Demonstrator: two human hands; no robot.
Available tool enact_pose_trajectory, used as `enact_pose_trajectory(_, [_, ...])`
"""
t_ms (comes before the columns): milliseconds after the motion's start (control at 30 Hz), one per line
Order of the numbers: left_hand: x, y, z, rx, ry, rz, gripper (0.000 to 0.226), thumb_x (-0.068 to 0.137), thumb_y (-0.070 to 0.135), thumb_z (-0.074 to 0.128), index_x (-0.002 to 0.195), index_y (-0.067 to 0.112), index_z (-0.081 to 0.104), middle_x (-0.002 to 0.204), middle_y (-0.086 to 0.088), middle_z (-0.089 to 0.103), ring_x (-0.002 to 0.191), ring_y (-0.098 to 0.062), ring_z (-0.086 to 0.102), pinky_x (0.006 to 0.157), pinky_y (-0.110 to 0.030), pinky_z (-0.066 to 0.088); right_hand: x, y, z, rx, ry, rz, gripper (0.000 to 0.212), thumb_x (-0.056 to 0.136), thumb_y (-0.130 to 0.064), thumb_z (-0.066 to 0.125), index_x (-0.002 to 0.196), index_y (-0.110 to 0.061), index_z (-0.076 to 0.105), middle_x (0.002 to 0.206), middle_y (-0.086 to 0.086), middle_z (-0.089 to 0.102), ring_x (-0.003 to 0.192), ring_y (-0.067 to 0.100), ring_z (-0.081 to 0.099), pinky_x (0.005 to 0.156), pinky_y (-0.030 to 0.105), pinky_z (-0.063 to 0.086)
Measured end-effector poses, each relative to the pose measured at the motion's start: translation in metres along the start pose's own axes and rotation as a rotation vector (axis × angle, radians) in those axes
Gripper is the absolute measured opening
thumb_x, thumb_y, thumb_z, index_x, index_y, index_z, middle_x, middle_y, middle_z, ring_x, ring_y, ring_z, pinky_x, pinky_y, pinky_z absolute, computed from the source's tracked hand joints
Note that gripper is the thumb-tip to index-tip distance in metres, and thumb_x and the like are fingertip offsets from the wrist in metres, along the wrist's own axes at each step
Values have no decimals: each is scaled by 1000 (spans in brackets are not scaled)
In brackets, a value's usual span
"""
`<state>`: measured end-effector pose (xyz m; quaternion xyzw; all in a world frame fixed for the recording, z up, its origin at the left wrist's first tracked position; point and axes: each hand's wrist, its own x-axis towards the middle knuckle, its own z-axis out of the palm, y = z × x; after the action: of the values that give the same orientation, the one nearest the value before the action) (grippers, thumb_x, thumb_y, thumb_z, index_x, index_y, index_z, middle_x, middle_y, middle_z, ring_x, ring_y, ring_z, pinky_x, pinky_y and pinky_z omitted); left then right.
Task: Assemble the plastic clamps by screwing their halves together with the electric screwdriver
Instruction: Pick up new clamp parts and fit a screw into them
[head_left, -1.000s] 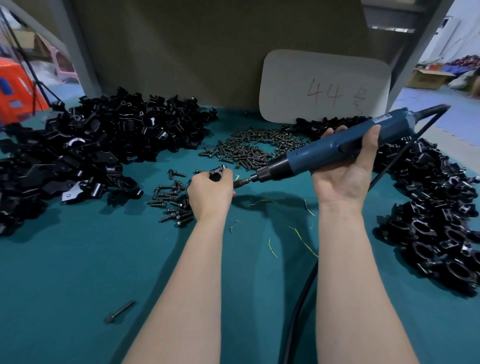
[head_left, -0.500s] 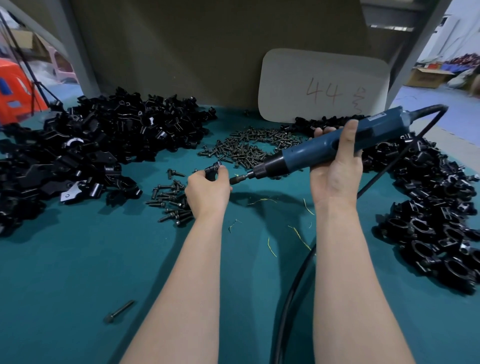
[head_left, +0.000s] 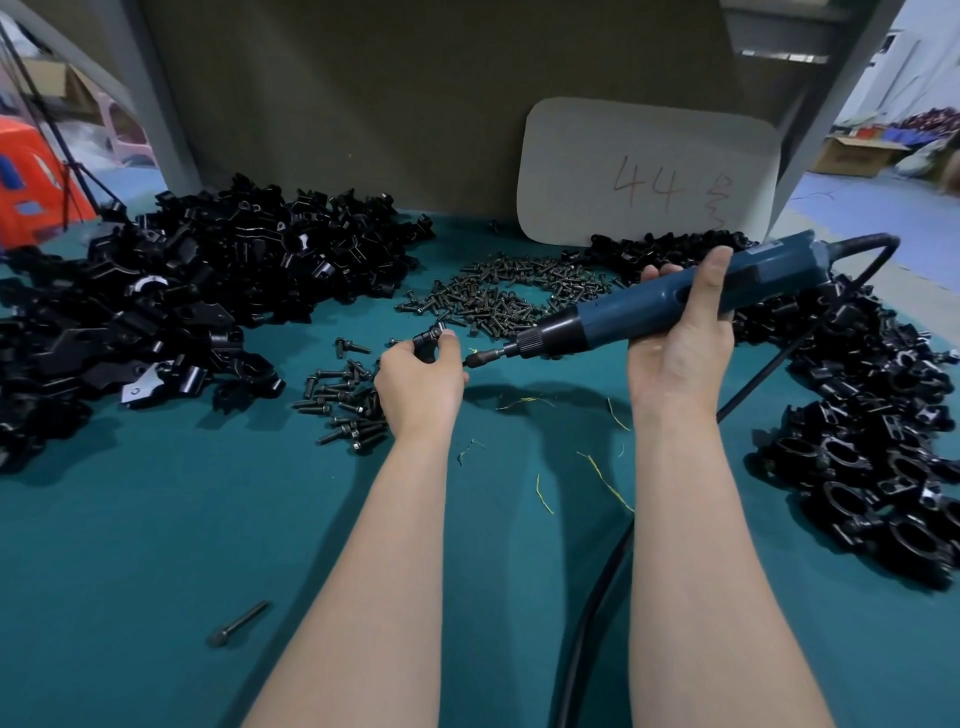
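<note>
My left hand (head_left: 418, 382) pinches the clamp (head_left: 429, 340), right hand (head_left: 680, 345) grips the electric screwdriver (head_left: 654, 306); a tilted bit (head_left: 485, 356) could slip off the screw.

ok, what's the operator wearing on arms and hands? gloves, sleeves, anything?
Nothing visible. The left forearm and right forearm are bare to the frame edge, no sleeves. The left hand and right hand show no gloves, rings, watch or wristband.
</note>
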<state>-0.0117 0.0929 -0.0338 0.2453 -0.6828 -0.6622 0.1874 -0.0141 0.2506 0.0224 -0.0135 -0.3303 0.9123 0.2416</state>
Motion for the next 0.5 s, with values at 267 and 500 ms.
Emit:
enact_pose_trajectory(267, [2,2,-1,-259,40,-50,19,96,31,57,81,19,55,74,6,62,72,-15,69,80,-35,57,19,-9,-11,-225,254,70,86,87,-20,69,147,-17,9,123,2,51,77,13,65,72,28,58])
enact_pose_trajectory(500, [-3,12,-2,-624,-159,-235,14,97,21,57,87,12,54,97,-11,64,80,-18,68,69,-20,57,20,8,-26,-1183,184,194,103,84,-18,70,152,-24,-6,139,17,38,82,26,52,80,35,44])
